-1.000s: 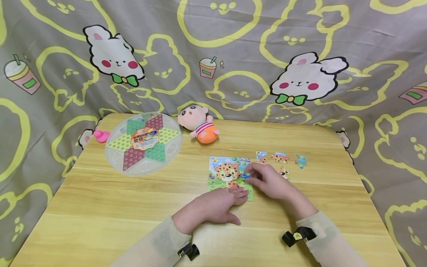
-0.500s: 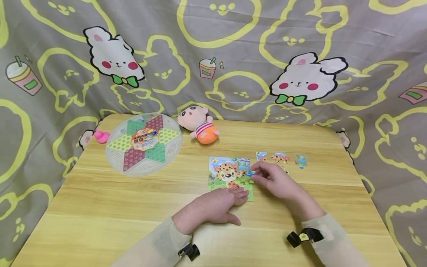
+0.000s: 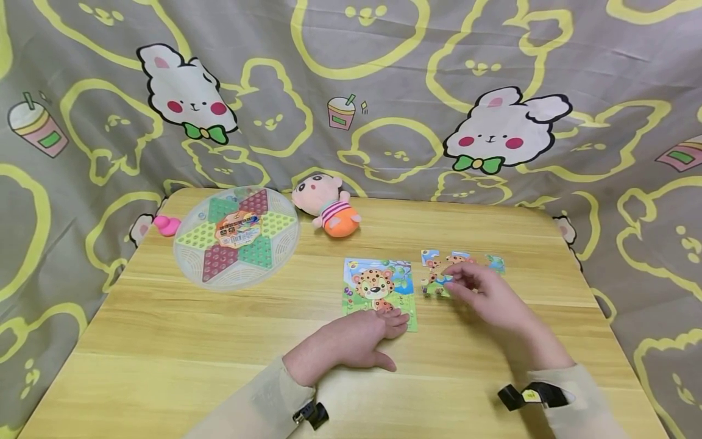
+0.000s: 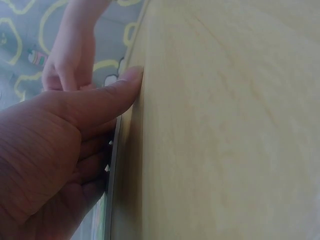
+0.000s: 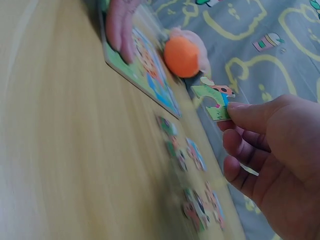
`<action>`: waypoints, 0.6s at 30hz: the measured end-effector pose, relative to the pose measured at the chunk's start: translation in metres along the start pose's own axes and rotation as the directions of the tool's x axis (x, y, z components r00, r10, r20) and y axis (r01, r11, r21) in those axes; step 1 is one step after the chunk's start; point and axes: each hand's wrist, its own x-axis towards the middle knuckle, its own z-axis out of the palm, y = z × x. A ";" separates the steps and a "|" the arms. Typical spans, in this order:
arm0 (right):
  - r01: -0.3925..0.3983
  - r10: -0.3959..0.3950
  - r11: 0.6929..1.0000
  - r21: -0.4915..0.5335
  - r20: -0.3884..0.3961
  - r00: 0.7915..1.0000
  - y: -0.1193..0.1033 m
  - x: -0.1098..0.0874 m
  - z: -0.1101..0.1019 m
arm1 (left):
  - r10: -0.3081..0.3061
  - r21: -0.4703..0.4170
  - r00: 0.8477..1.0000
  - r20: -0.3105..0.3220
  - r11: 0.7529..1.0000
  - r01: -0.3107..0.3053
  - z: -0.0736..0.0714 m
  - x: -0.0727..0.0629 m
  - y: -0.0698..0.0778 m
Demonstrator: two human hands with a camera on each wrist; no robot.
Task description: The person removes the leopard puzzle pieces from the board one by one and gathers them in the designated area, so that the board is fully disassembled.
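Observation:
A square leopard puzzle board lies on the wooden table, and my left hand rests on its near edge, thumb out to the side. To the right of the board, my right hand pinches a jigsaw piece between thumb and fingertips. Green grass and a bit of spotted orange show on that piece in the right wrist view, where it is held up off the table. Loose jigsaw pieces lie just behind the right hand, which partly covers them. In the left wrist view, the left thumb stretches along the board's edge.
A round star-patterned Chinese checkers board lies at the left, beside a small pink duck. A plush doll lies at the back of the table. Patterned grey cloth hangs behind the table.
My right hand has lifted the jigsaw piece off the right side of the board and carried it right, toward the loose pieces. My left hand has stayed on the board.

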 end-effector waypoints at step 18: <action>-0.049 0.041 0.997 -0.062 -0.116 0.992 0.028 -0.043 -0.049 | -0.001 -0.016 1.000 -0.004 1.000 0.001 0.001 0.000 0.000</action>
